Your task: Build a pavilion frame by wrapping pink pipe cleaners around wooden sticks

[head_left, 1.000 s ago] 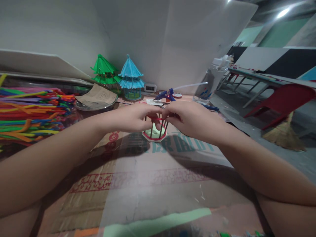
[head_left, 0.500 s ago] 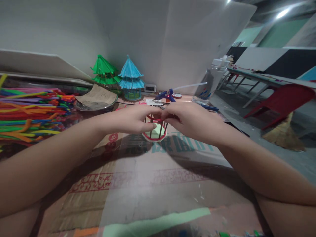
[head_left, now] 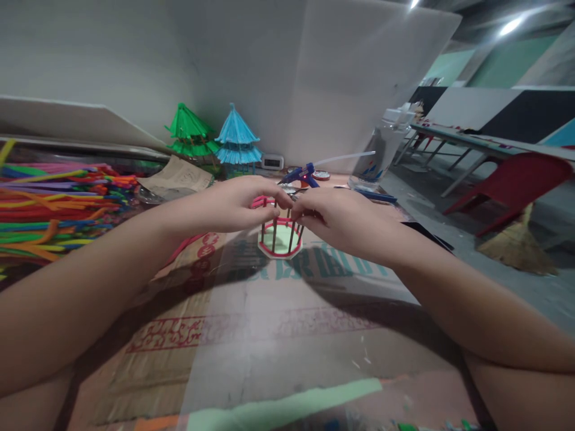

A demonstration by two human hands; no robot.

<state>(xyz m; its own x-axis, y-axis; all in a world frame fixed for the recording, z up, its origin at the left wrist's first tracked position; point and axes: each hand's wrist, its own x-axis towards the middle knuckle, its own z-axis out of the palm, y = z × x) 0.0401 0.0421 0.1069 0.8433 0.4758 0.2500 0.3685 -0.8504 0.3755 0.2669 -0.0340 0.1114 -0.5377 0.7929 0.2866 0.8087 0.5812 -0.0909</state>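
A small model frame [head_left: 279, 239] stands on the table, with a pale green octagonal base, a red rim and several thin upright sticks. A pink-red pipe cleaner [head_left: 259, 202] runs around the sticks near their tops, and its tail trails off to the left under my wrist. My left hand [head_left: 233, 205] pinches that pipe cleaner at the top of the frame. My right hand [head_left: 335, 216] pinches it from the other side, fingertips nearly touching the left ones. Both hands hover just above the sticks.
A heap of coloured pipe cleaners [head_left: 54, 203] fills the left side. At the back stand a green paper pagoda [head_left: 188, 129] and a blue paper pagoda [head_left: 236, 136], with a blue glue gun [head_left: 300, 173] and a clear bottle [head_left: 381, 152] to their right. A red chair [head_left: 516, 185] is off the table's right edge.
Both hands have risen slightly and shifted left, and the pink-red pipe cleaner now shows wound around the sticks with its tail visible under my left wrist.
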